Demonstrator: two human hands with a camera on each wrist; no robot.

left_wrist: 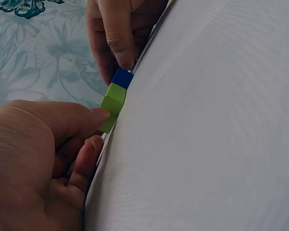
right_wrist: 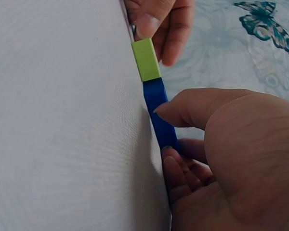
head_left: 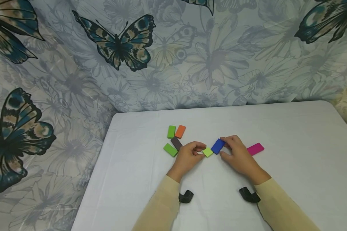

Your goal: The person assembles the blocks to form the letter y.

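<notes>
My left hand [head_left: 188, 157] pinches a light green block [head_left: 207, 152] between thumb and fingers, over the middle of the white table. A blue rectangular block [head_left: 218, 146] lies end to end with it, slanting up to the right in the head view. Thumb and fingers of my right hand [head_left: 239, 157] grip this blue block from its right side. In the right wrist view the light green block [right_wrist: 147, 59] meets the end of the blue block [right_wrist: 159, 113]. The left wrist view shows the same pair, partly covered by my left thumb.
Left of my left hand, a green block [head_left: 170, 150], a dark grey block [head_left: 176, 143], an orange block [head_left: 180, 131] and another green block [head_left: 171, 132] form a cluster. A magenta block [head_left: 255, 149] lies beyond my right wrist. Butterfly-patterned cloth [head_left: 219, 64] hangs behind the table [head_left: 300, 179].
</notes>
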